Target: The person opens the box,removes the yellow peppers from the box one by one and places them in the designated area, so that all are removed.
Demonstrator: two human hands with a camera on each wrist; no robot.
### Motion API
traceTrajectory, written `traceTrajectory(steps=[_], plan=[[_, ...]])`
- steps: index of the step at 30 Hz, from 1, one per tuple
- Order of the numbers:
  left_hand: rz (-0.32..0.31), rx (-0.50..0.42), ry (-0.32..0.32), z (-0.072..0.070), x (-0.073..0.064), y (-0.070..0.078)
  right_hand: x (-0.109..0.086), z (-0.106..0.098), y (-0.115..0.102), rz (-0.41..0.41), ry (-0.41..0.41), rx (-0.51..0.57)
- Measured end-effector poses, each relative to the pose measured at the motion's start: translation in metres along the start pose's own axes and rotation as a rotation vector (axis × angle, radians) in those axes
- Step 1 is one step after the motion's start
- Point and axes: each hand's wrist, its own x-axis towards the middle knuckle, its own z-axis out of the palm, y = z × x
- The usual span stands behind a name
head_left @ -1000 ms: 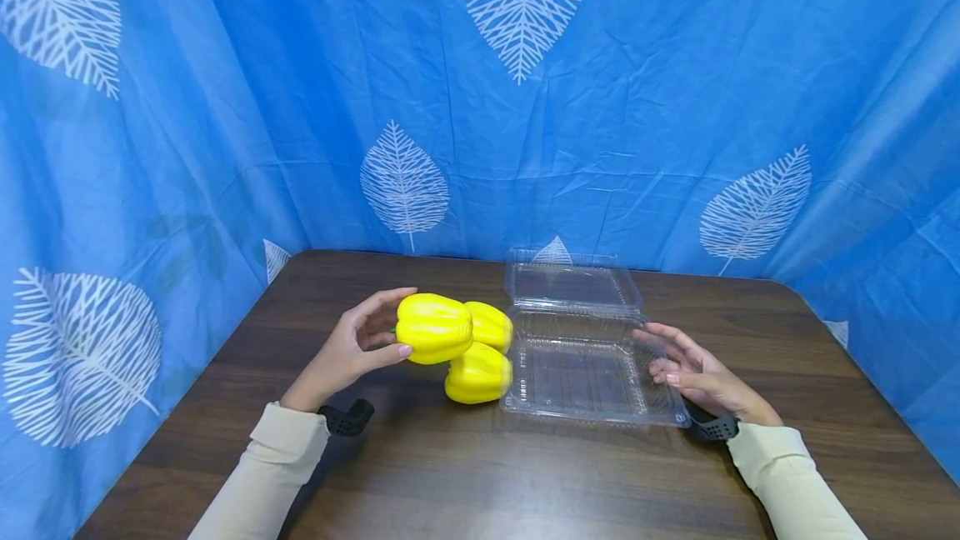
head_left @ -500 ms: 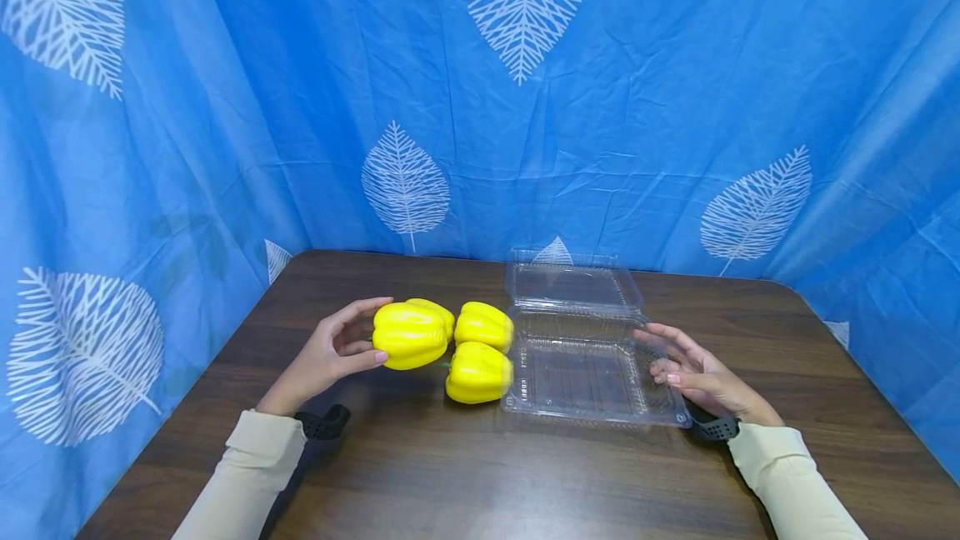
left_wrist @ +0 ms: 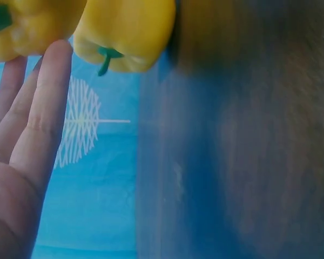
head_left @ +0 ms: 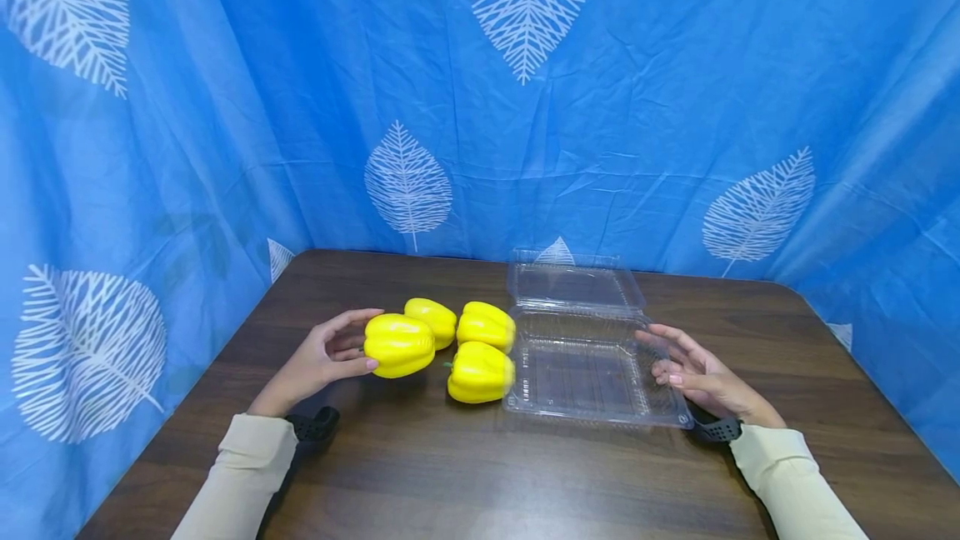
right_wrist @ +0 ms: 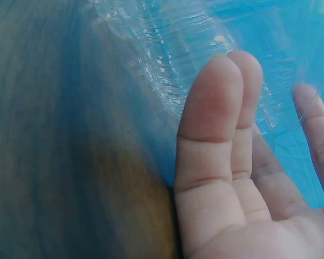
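My left hand (head_left: 318, 363) holds a yellow bell pepper (head_left: 399, 346) between thumb and fingers, left of the other peppers. Right behind it is a second yellow pepper (head_left: 432, 322). Two more, a rear pepper (head_left: 486, 326) and a front pepper (head_left: 480, 373), lie against the left side of a clear plastic clamshell box (head_left: 581, 369). At that box's right wall rests my right hand (head_left: 697, 377), fingers loosely extended, some seen through the plastic. Fingers (left_wrist: 46, 102) reach up to a green-stemmed pepper at the top of the left wrist view.
The box's lid (head_left: 573, 283) is folded back towards the blue leaf-print curtain (head_left: 645, 148) behind the table. Everything rests on a dark wooden table (head_left: 480, 473), with curtain on the left and right too.
My left hand has drawn left and slightly towards me with its pepper, away from the box. The pepper behind it has come into sight. My right hand and the box stay put.
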Motion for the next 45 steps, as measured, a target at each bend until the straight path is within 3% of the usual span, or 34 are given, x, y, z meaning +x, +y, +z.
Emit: traceTrajectory(steps=[16, 27, 45], plan=[[-0.064, -0.046, -0.066, -0.005, -0.003, -0.018, 0.000, -0.001, 0.002, -0.017, -0.008, -0.010], [-0.143, -0.008, -0.078, -0.001, -0.001, -0.022, 0.002, 0.002, 0.000, -0.013, 0.005, -0.026], [-0.161, 0.033, -0.114, 0.004, 0.002, -0.025, 0.001, -0.001, 0.001, -0.025, -0.014, -0.010]])
